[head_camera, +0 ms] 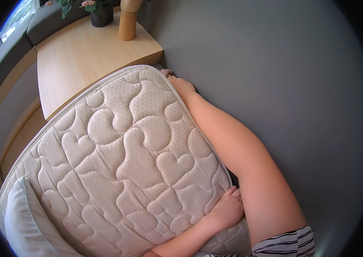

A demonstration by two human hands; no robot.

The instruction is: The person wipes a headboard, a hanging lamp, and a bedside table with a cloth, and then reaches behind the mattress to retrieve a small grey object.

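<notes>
A quilted beige mattress point(143, 138) fills the middle of the head view, its piped edge running down its right side. My left hand point(228, 207) lies at that edge near the lower right, fingers curled over the rim; their tips are hidden. Farther up, my right hand point(183, 85) holds the same side close to the rounded far corner, its arm stretched along the edge beside the grey surface. Part of its fingers is out of sight behind the mattress. A pale pillow point(27, 218) with light green piping rests on the mattress at the lower left.
Beyond the mattress stands a light wooden bedside surface point(88, 57) with a dark flower pot point(102, 14) and a wooden mannequin-type stand point(127, 27). A smooth grey surface point(264, 64) spans the right side. Grey padding point(62, 24) borders a window at the upper left.
</notes>
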